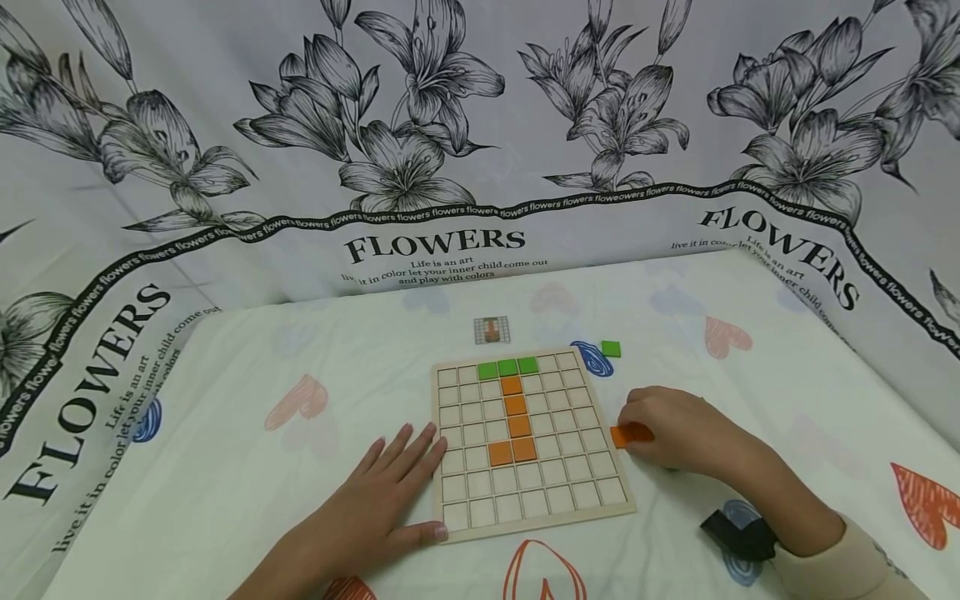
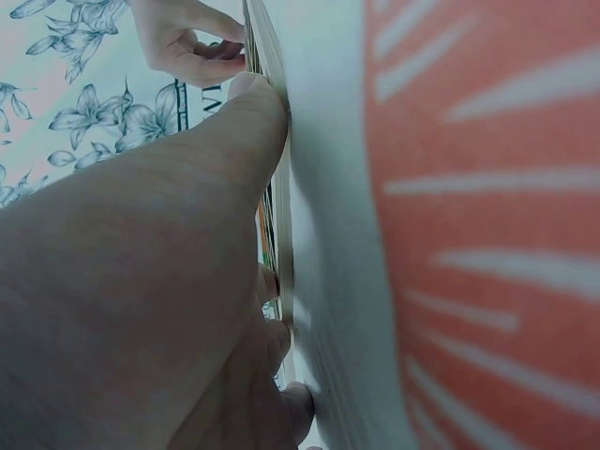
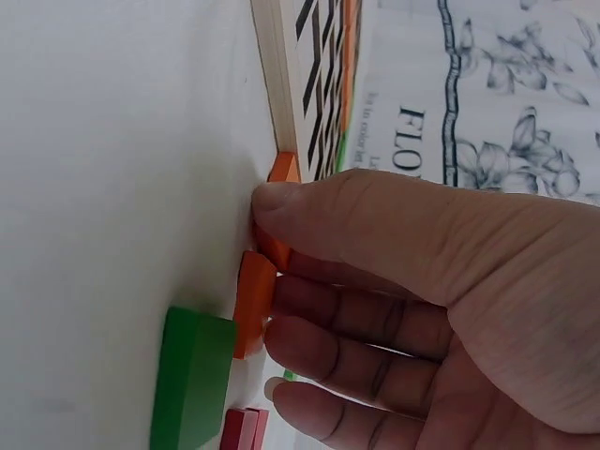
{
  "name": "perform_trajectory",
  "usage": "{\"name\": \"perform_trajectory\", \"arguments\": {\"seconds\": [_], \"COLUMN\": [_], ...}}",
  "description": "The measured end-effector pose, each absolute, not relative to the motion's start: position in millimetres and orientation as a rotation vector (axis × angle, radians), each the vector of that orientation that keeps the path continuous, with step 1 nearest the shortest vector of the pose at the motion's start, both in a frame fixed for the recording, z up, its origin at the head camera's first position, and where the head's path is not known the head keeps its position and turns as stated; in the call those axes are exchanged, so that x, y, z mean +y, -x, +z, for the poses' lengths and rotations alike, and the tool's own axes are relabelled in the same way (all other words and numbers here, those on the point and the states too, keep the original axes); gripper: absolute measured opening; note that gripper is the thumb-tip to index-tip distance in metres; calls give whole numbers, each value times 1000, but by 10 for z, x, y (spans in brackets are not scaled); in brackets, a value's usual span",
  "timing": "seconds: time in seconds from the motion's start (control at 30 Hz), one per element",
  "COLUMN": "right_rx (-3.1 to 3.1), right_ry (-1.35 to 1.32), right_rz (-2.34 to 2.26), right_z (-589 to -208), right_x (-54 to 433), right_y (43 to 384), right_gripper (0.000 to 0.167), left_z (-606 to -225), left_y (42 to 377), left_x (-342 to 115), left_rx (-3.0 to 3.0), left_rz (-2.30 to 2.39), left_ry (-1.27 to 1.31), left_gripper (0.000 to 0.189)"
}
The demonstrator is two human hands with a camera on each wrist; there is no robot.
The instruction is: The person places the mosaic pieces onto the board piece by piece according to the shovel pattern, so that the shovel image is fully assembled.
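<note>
A wooden grid board [image 1: 551, 474] lies on the cloth. Three green tiles [image 1: 507, 367] fill part of its far row. Below them several orange tiles [image 1: 518, 426] form a column with one tile to the left at its foot. My left hand [image 1: 386, 492] lies with fingers spread, fingertips and thumb touching the board's left edge. Just right of the board, my right hand [image 1: 671, 429] pinches an orange tile [image 3: 284, 169] between thumb and fingers. Another orange tile [image 3: 253, 305] sits by its fingertips in the right wrist view.
Beyond the board lies a small card [image 1: 491, 330] with a grid picture. A loose green tile [image 1: 611, 349] is near the board's far right corner. The right wrist view shows a green block [image 3: 194, 375] and a red block [image 3: 241, 429]. A black object [image 1: 738, 535] is by the right sleeve.
</note>
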State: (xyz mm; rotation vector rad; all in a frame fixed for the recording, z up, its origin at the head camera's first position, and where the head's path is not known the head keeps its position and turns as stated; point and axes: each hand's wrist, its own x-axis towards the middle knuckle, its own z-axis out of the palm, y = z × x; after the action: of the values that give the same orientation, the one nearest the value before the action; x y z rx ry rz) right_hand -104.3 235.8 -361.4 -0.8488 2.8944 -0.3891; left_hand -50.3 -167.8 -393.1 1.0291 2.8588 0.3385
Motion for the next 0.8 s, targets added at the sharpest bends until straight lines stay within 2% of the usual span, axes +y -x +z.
{"name": "perform_trajectory", "arguments": {"seconds": [0.8], "right_rx": [2765], "right_ry": [1016], "right_rz": [-551], "right_z": [-3607], "right_x": [2319], "right_y": [1029], "right_gripper": [10], "left_z": [-3947], "left_y": [502], "left_x": [-1681], "left_rx": [2872], "left_rz": [332], "left_ry": [-1044], "left_gripper": [87]}}
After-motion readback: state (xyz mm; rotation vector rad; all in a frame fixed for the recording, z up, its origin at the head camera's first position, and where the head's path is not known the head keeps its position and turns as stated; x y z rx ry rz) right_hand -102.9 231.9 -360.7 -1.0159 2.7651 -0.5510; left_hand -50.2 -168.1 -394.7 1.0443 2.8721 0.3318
